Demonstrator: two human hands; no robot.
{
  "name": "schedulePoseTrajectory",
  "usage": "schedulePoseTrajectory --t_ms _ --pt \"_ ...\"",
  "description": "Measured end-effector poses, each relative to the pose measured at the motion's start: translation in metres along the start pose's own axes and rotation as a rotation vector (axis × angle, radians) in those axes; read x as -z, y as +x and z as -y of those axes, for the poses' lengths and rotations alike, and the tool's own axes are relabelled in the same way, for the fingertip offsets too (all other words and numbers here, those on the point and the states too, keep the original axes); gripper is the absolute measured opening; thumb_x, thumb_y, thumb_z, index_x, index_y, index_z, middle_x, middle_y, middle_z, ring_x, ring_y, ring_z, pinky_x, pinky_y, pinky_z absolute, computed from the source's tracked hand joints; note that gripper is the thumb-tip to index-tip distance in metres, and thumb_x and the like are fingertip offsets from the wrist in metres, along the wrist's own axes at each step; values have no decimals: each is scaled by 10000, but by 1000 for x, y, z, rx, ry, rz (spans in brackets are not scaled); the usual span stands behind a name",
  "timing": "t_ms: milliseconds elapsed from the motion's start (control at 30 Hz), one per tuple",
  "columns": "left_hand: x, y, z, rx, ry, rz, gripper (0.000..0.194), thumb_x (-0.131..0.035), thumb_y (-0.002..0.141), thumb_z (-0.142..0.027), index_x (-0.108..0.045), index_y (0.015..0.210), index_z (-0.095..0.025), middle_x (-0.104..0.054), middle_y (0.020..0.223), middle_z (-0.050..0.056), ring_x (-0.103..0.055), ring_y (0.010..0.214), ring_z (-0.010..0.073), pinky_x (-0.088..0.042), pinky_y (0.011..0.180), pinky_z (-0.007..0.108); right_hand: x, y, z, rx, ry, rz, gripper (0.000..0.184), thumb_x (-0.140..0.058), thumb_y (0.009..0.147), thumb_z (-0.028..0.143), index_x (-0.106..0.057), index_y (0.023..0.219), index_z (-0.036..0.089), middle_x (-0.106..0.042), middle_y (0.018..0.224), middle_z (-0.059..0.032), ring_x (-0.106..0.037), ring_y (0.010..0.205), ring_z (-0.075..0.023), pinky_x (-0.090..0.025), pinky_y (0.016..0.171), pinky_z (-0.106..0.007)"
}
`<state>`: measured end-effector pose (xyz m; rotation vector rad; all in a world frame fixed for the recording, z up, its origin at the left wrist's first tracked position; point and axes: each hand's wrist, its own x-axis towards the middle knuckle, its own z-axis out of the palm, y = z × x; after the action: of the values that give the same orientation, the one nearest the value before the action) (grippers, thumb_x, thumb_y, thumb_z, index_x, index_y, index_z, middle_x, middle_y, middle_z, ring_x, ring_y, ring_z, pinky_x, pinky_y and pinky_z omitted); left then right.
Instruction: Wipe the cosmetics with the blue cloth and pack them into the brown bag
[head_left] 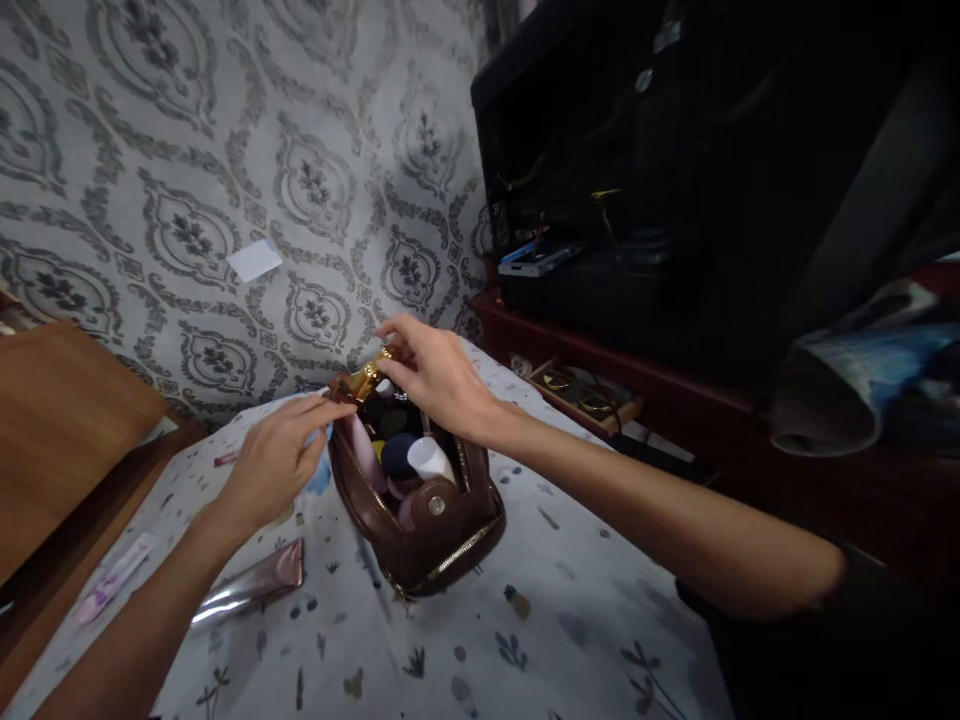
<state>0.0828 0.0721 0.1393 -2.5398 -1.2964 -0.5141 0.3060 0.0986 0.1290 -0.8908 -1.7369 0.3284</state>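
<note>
Loosely parted, left fingers (pixel 332 410) touch the smooth bag (pixel 416 553), right fingers (pixel 400 376) (grip unclear) the glossy gold object (pixel 367 379).

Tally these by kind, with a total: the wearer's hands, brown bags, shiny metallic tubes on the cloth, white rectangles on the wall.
Hands: 2, left hand and right hand
Brown bag: 1
Shiny metallic tube: 1
White rectangle: 1
Total: 5
</note>
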Motion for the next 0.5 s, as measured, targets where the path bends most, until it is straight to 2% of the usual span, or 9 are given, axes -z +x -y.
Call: schedulePoseTrajectory --t_ms 167,333,500 --pt "2 -23 -2 29 -171 -87 354 -418 930 -252 -711 1127 -226 -705 1121 60 -645 1052 212 -499 920 302 -27 26 -4 -8 -251 278 178 -545 881 126 -637 1032 152 -672 882 -33 -589 824 -169 -428 750 -253" --pt "-1 -30 0 53 -234 -131 324 -445 950 -263 -708 1136 -234 -701 1118 53 -656 1042 198 -502 919 289 -58 45 -1 -85 -355 510 194 -573 841 92 -669 994 163 -707 1002 -69 -638 944 -197 -466 747 -234" --pt "-4 -29 2 32 -227 -145 317 -439 963 -276 -720 1104 -230 -706 1104 55 -659 1026 191 -502 906 283 -82 54 -4 -166 -394 671 236 -625 831 123 -678 1061 126 -703 1127 -144 -651 1085 -281 -520 840 -320"
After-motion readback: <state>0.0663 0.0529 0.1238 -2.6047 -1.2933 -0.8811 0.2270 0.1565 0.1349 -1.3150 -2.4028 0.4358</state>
